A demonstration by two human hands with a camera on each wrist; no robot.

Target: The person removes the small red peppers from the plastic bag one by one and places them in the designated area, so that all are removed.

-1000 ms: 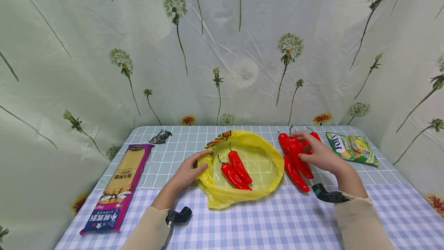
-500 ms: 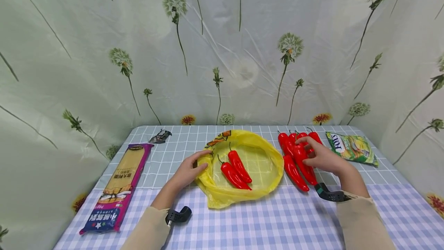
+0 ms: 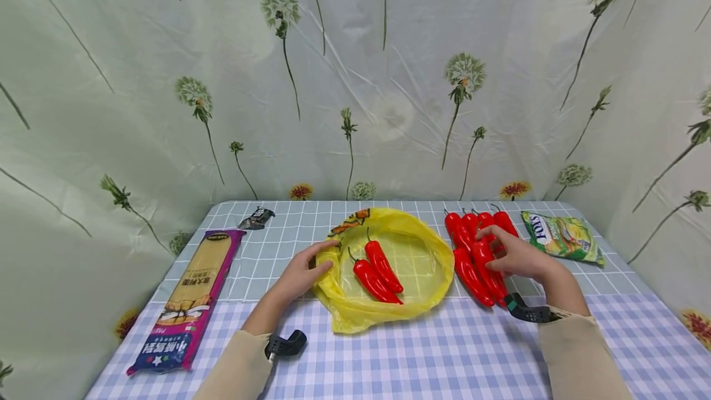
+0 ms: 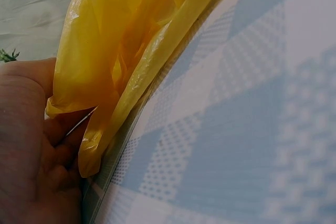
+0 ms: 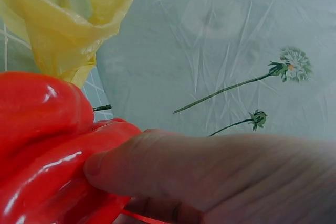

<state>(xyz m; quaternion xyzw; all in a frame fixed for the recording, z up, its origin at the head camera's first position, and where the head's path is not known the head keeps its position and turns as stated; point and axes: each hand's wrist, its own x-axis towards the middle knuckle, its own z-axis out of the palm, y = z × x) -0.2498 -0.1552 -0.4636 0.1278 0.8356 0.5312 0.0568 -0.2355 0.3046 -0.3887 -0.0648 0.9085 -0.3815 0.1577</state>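
A yellow plastic bag (image 3: 383,316) lies with its mouth spread wide in the middle of the table. Inside it rest two red chili peppers (image 3: 384,266) with dark stems. My left hand (image 3: 300,271) holds the bag's left rim; in the left wrist view the yellow film (image 4: 105,51) runs between thumb and curled fingers. To the right of the bag, several red chili peppers (image 3: 468,273) lie bunched together. My right hand (image 3: 524,258) grips one red chili pepper (image 3: 483,254) at the top of this bunch, its thumb (image 5: 113,169) against the glossy side in the right wrist view.
A long pasta packet (image 3: 189,301) lies at the left, a small black wrapper (image 3: 257,219) behind it. A green candy bag (image 3: 563,239) sits at the back right, beyond the peppers. A flowered curtain (image 3: 355,79) stands behind the table.
My right hand has shifted slightly right and toward me over the pepper bunch, uncovering more peppers behind it. The left hand and the yellow bag have stayed put.
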